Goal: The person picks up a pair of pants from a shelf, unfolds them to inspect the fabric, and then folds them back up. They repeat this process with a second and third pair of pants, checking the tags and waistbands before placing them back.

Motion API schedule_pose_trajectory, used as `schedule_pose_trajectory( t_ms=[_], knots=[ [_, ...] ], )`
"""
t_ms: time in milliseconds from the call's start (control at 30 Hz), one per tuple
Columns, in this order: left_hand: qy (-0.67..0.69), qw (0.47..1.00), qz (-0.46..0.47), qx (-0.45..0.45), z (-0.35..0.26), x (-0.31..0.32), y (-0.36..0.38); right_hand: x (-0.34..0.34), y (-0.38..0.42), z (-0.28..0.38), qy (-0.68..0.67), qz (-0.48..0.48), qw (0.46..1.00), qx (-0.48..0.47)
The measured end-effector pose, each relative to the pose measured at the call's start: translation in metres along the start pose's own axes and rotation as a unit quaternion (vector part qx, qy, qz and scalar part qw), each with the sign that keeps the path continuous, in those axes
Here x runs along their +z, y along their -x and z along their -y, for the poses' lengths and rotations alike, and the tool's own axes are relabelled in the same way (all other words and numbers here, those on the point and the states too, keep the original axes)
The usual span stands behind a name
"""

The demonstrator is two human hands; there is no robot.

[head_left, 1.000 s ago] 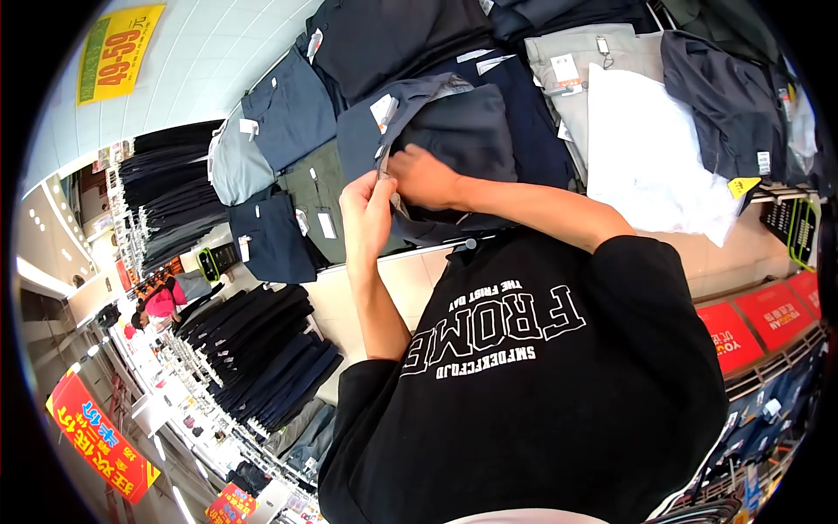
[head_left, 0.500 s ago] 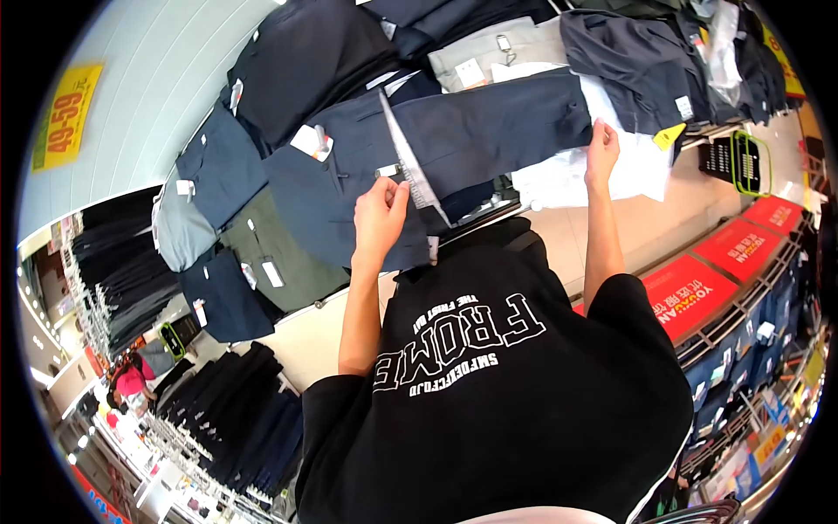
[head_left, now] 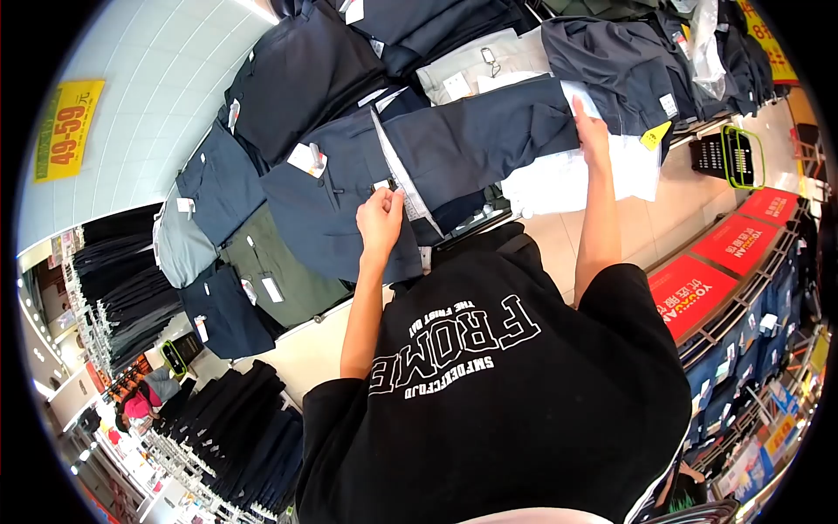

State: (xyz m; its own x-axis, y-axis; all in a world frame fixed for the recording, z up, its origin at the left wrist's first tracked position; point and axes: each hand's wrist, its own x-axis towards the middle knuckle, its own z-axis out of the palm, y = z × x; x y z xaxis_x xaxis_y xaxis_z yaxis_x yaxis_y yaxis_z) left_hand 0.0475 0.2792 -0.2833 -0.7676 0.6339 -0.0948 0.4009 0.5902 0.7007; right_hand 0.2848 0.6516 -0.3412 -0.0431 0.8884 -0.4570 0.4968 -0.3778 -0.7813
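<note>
A pair of dark navy trousers is stretched flat between my two hands over a display heap of folded trousers. My left hand pinches the waistband end, by the pale lining and a small tag. My right hand presses on the far end of the trouser leg, over a white garment. My black printed T-shirt fills the lower part of the view.
Folded navy, grey, olive and beige trousers with paper tags cover the display table. A green basket stands at the right near red shelf signs. Racks of dark trousers hang at lower left; a person in pink is far off.
My hands were together on the bunched trousers a second ago. My right hand has since swept out to the right, spreading the trousers out lengthwise; my left hand stayed on the waistband.
</note>
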Motion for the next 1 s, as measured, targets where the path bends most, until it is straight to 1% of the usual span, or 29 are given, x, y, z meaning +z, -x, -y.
schedule_pose_trajectory(
  t_ms=[33,100,133,167,233,300,333,367,400,433,500,533,567,633,667,700,767,800,867,900,967,1000],
  knots=[
    [0.009,1.0,-0.003,-0.006,0.003,0.001,-0.001,-0.003,0.008,0.015,0.0,-0.002,1.0,0.001],
    [0.019,1.0,-0.003,-0.01,0.01,0.003,-0.005,-0.004,0.024,0.038,0.069,0.036,0.997,0.027],
    [0.041,0.999,0.007,-0.03,0.014,0.004,-0.007,-0.002,0.015,0.031,0.15,0.043,0.988,-0.014],
    [0.063,0.997,0.016,-0.051,0.018,0.006,-0.008,0.0,0.004,0.023,0.15,0.041,0.988,-0.013],
    [0.084,0.995,0.024,-0.053,0.013,0.004,-0.009,0.0,-0.007,0.014,0.205,0.1,0.972,-0.052],
    [0.104,0.992,0.03,-0.062,0.01,0.002,-0.008,-0.007,-0.012,0.004,0.22,0.11,0.969,-0.041],
    [0.105,0.992,0.03,-0.063,0.009,0.002,-0.007,-0.008,-0.012,-0.002,0.245,0.009,0.961,-0.127],
    [0.11,0.991,0.026,-0.066,0.008,0.002,-0.007,-0.01,-0.011,-0.007,0.265,-0.092,0.936,-0.212],
    [0.116,0.991,0.022,-0.07,0.006,0.002,-0.006,-0.015,0.009,0.009,0.267,-0.114,0.937,-0.195],
    [0.117,0.99,0.021,-0.072,0.005,0.002,-0.006,-0.017,0.027,0.027,0.269,-0.113,0.936,-0.196],
    [0.116,0.99,0.019,-0.076,0.005,0.002,-0.006,-0.015,0.058,0.049,0.279,-0.119,0.948,-0.101],
    [0.116,0.99,0.021,-0.075,0.005,0.002,-0.005,-0.009,0.071,0.05,0.287,-0.121,0.945,-0.095],
    [0.119,0.99,0.018,-0.073,0.005,0.002,-0.005,-0.001,0.085,0.053,0.266,-0.123,0.953,-0.082],
    [0.125,0.99,0.013,-0.069,0.005,0.003,-0.006,0.011,0.097,0.035,0.308,-0.17,0.929,-0.116],
    [0.126,0.99,0.01,-0.066,0.006,0.003,-0.005,0.013,0.099,0.027,0.322,-0.168,0.927,-0.098],
    [0.127,0.99,0.008,-0.062,0.006,0.003,-0.006,0.016,0.096,0.014,0.308,-0.172,0.932,-0.084],
    [0.12,0.991,0.009,-0.058,0.007,0.002,-0.006,0.021,0.094,-0.008,0.349,-0.208,0.91,-0.08],
    [0.111,0.992,0.013,-0.056,0.009,0.002,-0.006,0.019,0.092,-0.011,0.348,-0.209,0.91,-0.081],
    [0.12,0.991,0.014,-0.057,0.012,0.003,-0.006,0.01,0.088,-0.02,0.248,-0.154,0.955,-0.045],
    [0.13,0.99,0.015,-0.058,0.011,0.003,-0.006,0.006,0.087,-0.021,0.249,-0.156,0.955,-0.044],
    [0.13,0.99,0.015,-0.057,0.01,0.003,-0.006,0.002,0.085,-0.021,0.261,-0.157,0.944,-0.126],
    [0.128,0.99,0.014,-0.057,0.01,0.003,-0.006,0.002,0.084,-0.016,0.26,-0.159,0.944,-0.125]
  ],
)
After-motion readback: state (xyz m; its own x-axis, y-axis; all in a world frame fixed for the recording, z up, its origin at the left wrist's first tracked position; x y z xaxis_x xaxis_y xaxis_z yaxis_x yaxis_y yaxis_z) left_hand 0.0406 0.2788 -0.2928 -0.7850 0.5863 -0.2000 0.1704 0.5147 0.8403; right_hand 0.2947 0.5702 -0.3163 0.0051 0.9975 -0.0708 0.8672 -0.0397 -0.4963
